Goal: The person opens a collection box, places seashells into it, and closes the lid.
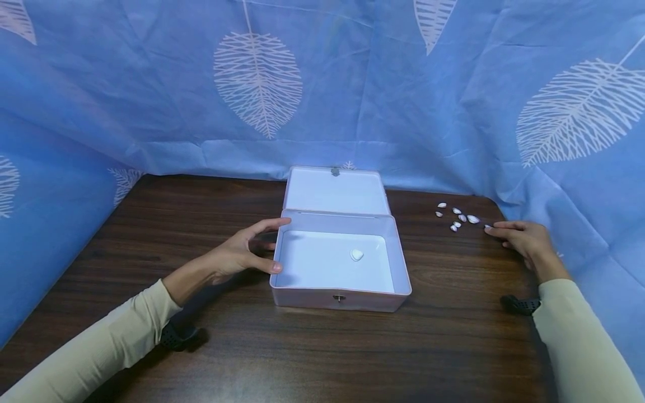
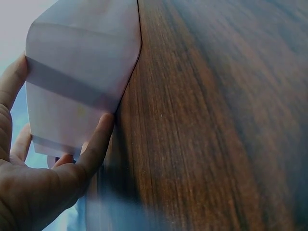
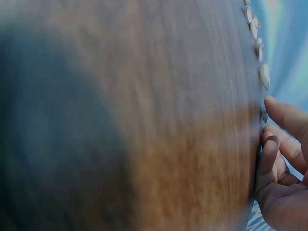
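In the head view, an open pale box (image 1: 342,301) has its lid (image 1: 335,190) folded back. One white seashell (image 1: 356,254) lies on its floor. My left hand (image 1: 242,254) rests against the box's left side, fingers spread, with a fingertip and the thumb at the rim. The left wrist view shows those fingers (image 2: 98,139) touching the outer wall. At the table's right, my right hand (image 1: 526,243) reaches down with its index fingertip at a small shell (image 3: 264,114). The thumb stands apart from that shell in the right wrist view.
Several small white shells (image 1: 472,219) lie scattered just left of the right hand. The dark wooden table (image 1: 342,358) carries everything. A blue cloth with white leaf prints (image 1: 403,112) hangs behind the table and along its sides.
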Tool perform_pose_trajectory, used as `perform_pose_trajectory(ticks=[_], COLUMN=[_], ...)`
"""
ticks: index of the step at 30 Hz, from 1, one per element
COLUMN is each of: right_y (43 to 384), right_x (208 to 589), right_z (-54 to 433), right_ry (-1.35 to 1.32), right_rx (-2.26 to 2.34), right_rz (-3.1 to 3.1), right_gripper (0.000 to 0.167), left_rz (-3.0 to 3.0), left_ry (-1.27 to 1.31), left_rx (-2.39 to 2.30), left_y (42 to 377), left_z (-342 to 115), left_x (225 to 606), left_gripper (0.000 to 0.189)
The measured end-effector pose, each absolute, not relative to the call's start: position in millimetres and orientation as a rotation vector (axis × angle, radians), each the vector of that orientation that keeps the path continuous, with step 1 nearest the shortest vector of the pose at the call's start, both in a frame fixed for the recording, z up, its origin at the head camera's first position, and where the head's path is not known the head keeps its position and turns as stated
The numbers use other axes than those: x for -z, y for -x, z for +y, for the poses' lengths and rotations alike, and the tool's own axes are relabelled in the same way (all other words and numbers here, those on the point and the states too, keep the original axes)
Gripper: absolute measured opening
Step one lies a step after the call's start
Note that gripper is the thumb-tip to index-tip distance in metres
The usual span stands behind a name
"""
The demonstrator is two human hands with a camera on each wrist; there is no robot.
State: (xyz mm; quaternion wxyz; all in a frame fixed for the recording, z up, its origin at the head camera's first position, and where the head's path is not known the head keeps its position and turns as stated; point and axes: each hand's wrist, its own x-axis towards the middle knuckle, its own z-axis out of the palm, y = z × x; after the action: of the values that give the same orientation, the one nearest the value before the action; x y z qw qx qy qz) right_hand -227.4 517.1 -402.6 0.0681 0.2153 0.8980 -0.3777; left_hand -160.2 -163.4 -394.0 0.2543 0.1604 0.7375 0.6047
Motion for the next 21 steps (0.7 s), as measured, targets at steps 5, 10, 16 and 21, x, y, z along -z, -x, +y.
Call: perform_pose_trajectory(ticks=[5, 10, 16, 21], right_y=[229.8, 229.3, 228.3, 226.9], right_x=[400.7, 401.5, 403.2, 402.4], right_z=[513.0, 508.2, 509.0, 508.8], right_ry=[-0.661, -0.634, -0.639, -0.637], right_rx=[1.048, 1.074, 1.104, 1.095], right_rz=[2.726, 2.751, 2.742, 2.762], right_gripper=[0.019, 0.038, 0.017, 0.021], left_rz=[2.010, 2.017, 2.021, 2.019], left_ry=[-0.442, -0.436, -0.436, -0.432], left_rx=[-1.642, -1.638, -1.631, -1.634], left_y=[159.9, 160.3, 160.9, 160.6], left_z=[-164.1, -164.3, -163.3, -163.3], left_x=[394.2, 395.5, 395.5, 394.6], left_gripper=[0.102, 0.103, 0.103, 0.103])
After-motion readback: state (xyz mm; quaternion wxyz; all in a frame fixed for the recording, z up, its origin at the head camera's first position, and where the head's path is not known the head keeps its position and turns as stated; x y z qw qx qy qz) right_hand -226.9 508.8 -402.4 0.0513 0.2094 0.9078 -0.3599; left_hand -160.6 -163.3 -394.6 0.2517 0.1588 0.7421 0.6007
